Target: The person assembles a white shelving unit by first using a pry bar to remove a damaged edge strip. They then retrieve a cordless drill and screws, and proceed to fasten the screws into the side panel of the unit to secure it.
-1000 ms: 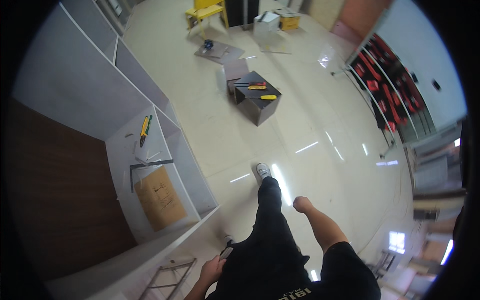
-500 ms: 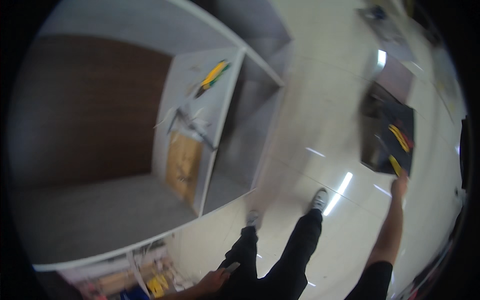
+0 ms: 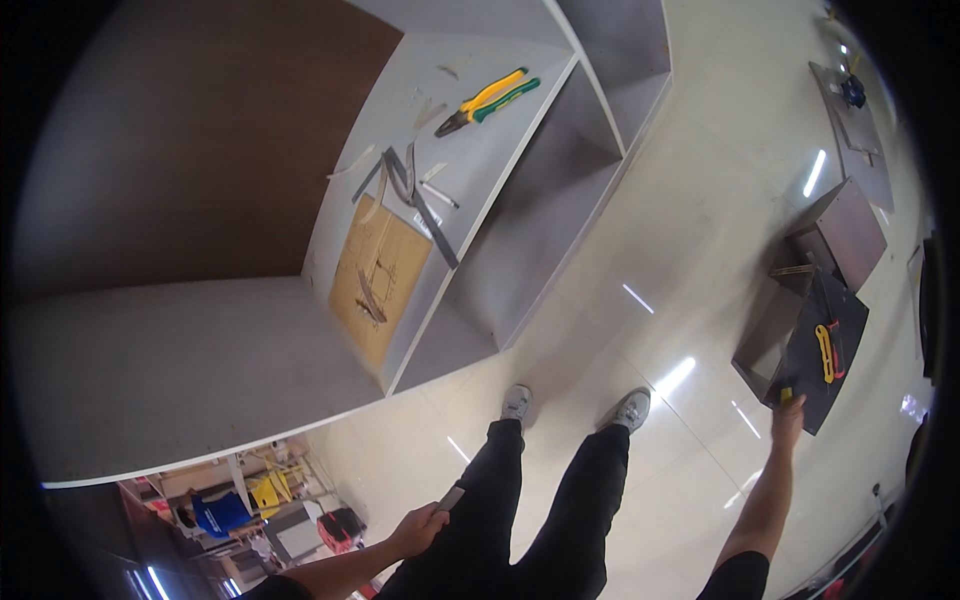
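My left hand (image 3: 420, 530) is closed around a small grey flat piece (image 3: 452, 497) in front of my left thigh. Far to the right, my right hand (image 3: 789, 416) grips a short yellow object (image 3: 787, 394), partly hidden by the fingers, at the near edge of a dark board (image 3: 835, 390) on a box. A yellow utility knife (image 3: 824, 353) lies on that board, with a red-handled tool (image 3: 837, 350) beside it.
At left stands a large grey cabinet (image 3: 200, 370) with open compartments. Yellow-green pliers (image 3: 487, 102), grey edging strips (image 3: 403, 175) and a brown cardboard sheet (image 3: 385, 280) lie in it. Panels (image 3: 855, 150) rest on the floor at far right. A person in blue (image 3: 222, 513) is lower left.
My view has shifted, so the cabinet sits higher and the box lower. My right hand stays at the box's edge with the yellow object; my left hand keeps its grey piece.
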{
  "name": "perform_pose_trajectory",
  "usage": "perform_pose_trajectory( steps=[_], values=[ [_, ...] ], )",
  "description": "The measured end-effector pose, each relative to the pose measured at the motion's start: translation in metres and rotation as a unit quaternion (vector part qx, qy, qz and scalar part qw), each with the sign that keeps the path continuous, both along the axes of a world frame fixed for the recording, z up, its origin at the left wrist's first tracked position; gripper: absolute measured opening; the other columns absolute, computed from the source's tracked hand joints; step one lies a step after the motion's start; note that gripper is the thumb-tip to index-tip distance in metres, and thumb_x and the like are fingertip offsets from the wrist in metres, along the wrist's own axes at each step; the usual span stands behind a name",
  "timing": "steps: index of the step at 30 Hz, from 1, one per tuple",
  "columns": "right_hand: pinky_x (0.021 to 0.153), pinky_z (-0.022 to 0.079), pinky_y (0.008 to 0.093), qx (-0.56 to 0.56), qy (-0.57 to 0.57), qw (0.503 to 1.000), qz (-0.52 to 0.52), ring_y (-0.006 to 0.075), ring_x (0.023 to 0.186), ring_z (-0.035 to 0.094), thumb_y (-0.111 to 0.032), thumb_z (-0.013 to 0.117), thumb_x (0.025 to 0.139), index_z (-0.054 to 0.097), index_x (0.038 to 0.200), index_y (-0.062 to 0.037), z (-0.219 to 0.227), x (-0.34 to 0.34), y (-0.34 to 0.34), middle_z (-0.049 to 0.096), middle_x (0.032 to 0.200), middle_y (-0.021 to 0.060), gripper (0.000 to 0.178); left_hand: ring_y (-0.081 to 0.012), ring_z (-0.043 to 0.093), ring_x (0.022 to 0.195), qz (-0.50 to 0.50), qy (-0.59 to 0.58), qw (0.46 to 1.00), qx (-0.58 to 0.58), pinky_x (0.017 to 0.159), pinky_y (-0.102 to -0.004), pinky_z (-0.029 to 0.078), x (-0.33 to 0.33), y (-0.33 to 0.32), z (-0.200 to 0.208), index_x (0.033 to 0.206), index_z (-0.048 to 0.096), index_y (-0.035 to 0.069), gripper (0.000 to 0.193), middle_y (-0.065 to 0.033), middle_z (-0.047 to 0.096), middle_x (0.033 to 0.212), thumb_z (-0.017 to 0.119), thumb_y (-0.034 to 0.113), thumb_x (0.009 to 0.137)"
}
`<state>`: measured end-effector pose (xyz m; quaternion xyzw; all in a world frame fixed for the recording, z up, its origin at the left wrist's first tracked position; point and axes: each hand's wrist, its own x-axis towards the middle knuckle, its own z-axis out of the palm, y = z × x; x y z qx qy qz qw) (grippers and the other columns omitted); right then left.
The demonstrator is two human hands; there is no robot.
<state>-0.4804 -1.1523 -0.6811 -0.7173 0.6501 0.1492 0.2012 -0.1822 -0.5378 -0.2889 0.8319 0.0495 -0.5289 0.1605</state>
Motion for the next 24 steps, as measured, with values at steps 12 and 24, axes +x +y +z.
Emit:
perform_pose_trajectory(
  steps=[12, 24],
  values=[
    [0.070, 0.048, 0.0526, 0.153, 0.035, 0.987, -0.015, 0.0447, 0.081, 0.061, -0.032, 0.061, 0.082, 0.056, 0.091, -0.0043, 0.107, 0.002, 0.400, 0.064, 0.084, 0.0243, 0.030, -0.0257, 0.060, 0.072, -0.055, 0.075, 0.992, -0.084, 0.066, -0.0346, 0.046, 0.015, 0.083, -0.038, 0.092, 0.055, 0.001, 0.026, -0.0136, 0.062, 0.078, 0.048, 0.025, 0.097],
    [0.081, 0.048, 0.0481, 0.178, -0.094, 0.977, -0.066, 0.0399, 0.095, 0.062, -0.045, 0.065, 0.079, 0.062, 0.105, -0.0041, 0.095, 0.090, 0.622, 0.066, 0.098, 0.0226, 0.048, -0.0092, 0.044, 0.059, -0.098, 0.044, 0.992, -0.071, 0.054, -0.0275, 0.037, 0.064, 0.336, -0.077, 0.086, 0.055, 0.006, 0.027, 0.0010, 0.045, 0.063, 0.046, 0.028, 0.098]
  ],
)
